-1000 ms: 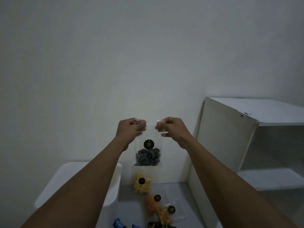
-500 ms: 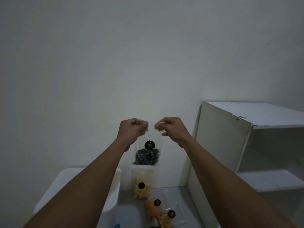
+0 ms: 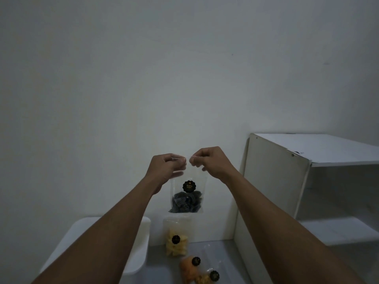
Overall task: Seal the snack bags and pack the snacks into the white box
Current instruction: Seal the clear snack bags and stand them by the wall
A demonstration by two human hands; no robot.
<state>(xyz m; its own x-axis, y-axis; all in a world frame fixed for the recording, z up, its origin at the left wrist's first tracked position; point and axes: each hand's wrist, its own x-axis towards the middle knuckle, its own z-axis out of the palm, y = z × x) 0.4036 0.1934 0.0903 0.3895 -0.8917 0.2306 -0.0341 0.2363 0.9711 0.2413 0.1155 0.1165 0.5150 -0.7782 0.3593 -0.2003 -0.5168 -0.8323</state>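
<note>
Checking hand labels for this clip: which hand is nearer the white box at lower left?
Left. The left hand pinches the top of the dark-snack bag above and right of the white box; the right hand pinches it farther right, toward the shelf unit.

1. The person has two arms, both bare all the way to the edge of the picture.
2. The left arm [image 3: 114, 228] ends in the left grip [image 3: 166, 169], a bare hand.
3. The right arm [image 3: 276, 218] ends in the right grip [image 3: 211, 162], also bare.
4. The light is dim, so small marks cannot be made out.
</note>
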